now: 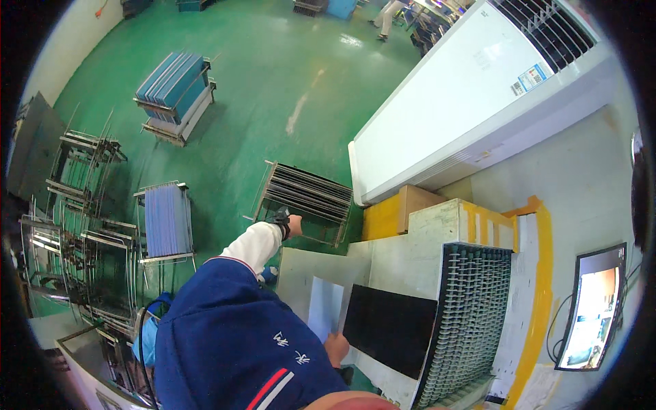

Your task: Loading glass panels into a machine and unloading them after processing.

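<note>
One pale sheet [324,307] — right hand [336,348]

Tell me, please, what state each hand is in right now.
Left hand: near the dark slatted rack; open or closed cannot be told.
Right hand: closed on the pale panel's lower edge.

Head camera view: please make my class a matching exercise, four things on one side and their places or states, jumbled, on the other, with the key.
Things
1. Flat black rectangular sheet
2. Pale blue rectangular sheet
3. Metal rack of dark, thin panels
4. Large white box-shaped appliance

Places or states
A. On the green floor, close to the left hand
B. Has a dark barred grille
C. Beside the dark bed of disc rollers
D. In the right hand

Pairs: 1-C, 2-D, 3-A, 4-B
</note>
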The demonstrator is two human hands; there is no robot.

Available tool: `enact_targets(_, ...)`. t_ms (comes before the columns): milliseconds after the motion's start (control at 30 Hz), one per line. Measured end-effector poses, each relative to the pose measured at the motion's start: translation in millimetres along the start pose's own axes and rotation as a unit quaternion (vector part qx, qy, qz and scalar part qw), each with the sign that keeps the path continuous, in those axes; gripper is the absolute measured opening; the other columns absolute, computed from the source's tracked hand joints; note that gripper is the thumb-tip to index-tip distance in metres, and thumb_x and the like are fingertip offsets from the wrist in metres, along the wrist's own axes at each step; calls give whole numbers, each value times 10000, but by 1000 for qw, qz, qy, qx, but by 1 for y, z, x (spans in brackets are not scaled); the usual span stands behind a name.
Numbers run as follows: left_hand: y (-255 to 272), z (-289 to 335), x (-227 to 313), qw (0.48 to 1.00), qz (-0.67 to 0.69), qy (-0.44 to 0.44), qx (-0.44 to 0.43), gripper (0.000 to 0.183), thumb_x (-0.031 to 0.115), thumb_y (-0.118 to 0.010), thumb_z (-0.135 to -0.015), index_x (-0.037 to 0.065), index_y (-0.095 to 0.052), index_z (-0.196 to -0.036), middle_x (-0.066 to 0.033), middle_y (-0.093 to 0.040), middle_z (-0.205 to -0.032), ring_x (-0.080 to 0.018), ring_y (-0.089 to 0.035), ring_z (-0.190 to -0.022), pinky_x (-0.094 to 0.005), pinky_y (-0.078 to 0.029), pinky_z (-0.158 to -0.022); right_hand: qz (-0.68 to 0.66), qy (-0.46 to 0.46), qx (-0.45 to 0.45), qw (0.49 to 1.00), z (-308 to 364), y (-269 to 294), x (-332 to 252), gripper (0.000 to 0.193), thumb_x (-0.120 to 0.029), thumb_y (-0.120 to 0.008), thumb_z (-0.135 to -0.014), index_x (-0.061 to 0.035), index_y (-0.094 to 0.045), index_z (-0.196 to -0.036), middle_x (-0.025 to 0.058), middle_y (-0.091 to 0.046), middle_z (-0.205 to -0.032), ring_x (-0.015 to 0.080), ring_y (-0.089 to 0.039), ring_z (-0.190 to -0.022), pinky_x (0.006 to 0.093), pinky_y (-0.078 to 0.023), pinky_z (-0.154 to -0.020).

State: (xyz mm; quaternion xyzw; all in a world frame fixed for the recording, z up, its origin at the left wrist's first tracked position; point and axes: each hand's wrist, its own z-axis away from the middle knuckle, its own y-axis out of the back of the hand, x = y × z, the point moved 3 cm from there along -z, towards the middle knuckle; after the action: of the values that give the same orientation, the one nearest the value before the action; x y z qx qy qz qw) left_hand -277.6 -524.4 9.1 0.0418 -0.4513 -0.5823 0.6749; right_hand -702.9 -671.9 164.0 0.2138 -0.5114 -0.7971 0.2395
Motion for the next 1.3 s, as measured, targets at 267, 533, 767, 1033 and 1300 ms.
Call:
enact_targets(267, -2, 13, 15, 998, -23, 35, -42, 676, 240, -687, -772, -13, -393, -1325, -143, -673, -900, -216, -651, -572, -325, -532, -450, -15, 14, 3, 1000, -2, -20, 27, 242, -250, -616, -782, -12, -650, -814, 237, -643, -800, 409, -630, -788, 494, -484, -704)
enact_targets(533, -8, 32, 18, 989, -113, -1, -93, 617, 210, -606, -769, 31, -424, -1330, -139, -674, -737, -242, -663, -635, -361, -543, -518, -48, 25, 5, 999, 7, -9, 24, 226, -238, -618, -772, -18, -641, -818, 220, -650, -812, 411, -629, -804, 495, -486, -715)
enact_targets(767, -27, 42, 1, 986, -114, 34, -114, 613, 239, -624, -782, 47, -431, -1332, -156, -684, -799, -225, -662, -610, -346, -537, -488, -34, 43, 6, 998, 5, -19, 39, 268, -265, -612, -771, -6, -639, -835, 224, -651, -840, 414, -627, -824, 493, -485, -736)
enact_targets(1033, -28, 49, -7, 997, -54, 17, -57, 501, 293, -668, -773, -24, -554, -1144, -122, -666, -705, -220, -657, -580, -336, -527, -460, -16, 38, -47, 998, 0, -19, 48, 347, -324, -613, -772, -17, -649, -930, 228, -650, -908, 407, -620, -893, 473, -489, -768)
enact_targets(1300, -41, 49, -6, 997, -19, 44, -60, 234, 216, -670, -738, 30, -640, -878, -106, -650, -625, -223, -642, -503, -325, -546, -442, 29, -13, -109, 993, -4, -30, 44, 344, -331, -599, -773, -37, -650, -945, 218, -646, -979, 397, -617, -940, 483, -490, -805)
